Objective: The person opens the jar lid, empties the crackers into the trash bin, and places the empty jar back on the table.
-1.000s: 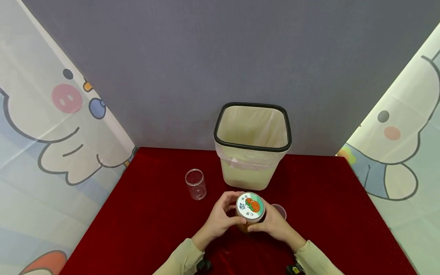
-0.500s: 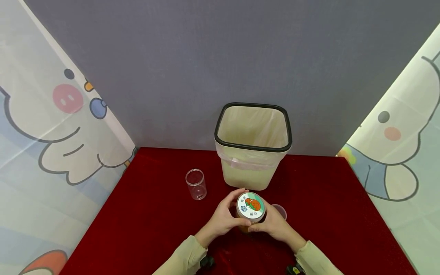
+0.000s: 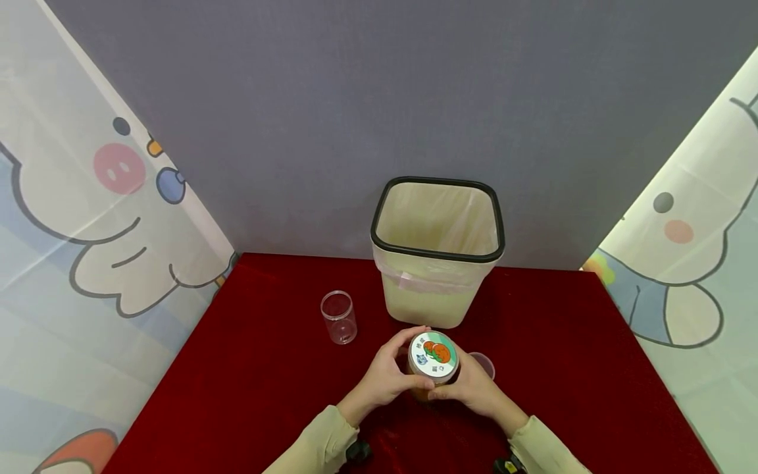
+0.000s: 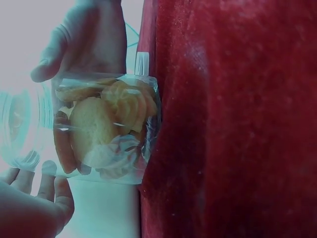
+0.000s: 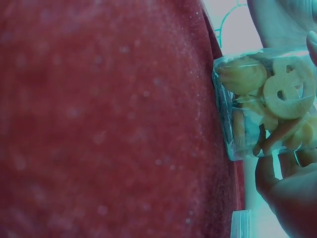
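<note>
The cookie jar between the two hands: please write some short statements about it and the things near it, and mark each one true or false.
1. Both the left hand and the right hand hold the cookie jar. True.
2. The cookie jar has no lid on it. False: a lid with an orange-and-green sticker covers its top.
3. The jar stands on the red tablecloth. True; the wrist views show its base against the cloth.
4. The empty clear jar lies inside the bin. False: it stands upright on the cloth, to the left of the bin.
5. The cookie jar holds round pale cookies. True.
6. The bin has a red rim. False: its rim is black.
</note>
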Demonstrator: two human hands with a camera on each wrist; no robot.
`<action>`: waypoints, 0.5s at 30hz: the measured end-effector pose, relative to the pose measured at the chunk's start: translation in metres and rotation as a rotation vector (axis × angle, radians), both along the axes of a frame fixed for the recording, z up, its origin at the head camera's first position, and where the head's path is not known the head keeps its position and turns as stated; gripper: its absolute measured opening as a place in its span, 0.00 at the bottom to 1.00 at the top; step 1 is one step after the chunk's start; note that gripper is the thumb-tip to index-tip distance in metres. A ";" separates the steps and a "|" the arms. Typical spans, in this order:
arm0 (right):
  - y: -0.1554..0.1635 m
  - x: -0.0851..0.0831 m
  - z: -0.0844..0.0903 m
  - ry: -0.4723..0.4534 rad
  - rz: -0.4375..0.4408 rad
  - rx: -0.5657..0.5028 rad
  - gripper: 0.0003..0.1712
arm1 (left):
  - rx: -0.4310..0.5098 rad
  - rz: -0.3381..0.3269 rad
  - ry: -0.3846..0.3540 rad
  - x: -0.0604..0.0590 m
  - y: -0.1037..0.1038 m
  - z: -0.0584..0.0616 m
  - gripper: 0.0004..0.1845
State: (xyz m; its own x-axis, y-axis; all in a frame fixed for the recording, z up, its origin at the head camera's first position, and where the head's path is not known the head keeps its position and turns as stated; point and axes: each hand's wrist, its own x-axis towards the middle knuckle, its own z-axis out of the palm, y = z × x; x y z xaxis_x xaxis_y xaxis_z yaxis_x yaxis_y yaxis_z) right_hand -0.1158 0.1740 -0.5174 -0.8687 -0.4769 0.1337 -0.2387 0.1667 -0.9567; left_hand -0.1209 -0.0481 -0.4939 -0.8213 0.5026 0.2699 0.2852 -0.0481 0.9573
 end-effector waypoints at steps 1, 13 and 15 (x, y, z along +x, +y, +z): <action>0.000 0.000 0.000 0.003 -0.002 0.001 0.58 | -0.001 0.001 0.001 0.000 0.000 0.000 0.46; -0.001 0.002 0.000 0.032 -0.013 -0.004 0.50 | 0.009 0.002 0.050 -0.002 0.004 0.002 0.47; -0.001 0.002 0.000 0.024 -0.019 -0.004 0.51 | 0.013 -0.001 0.049 -0.002 0.004 0.003 0.47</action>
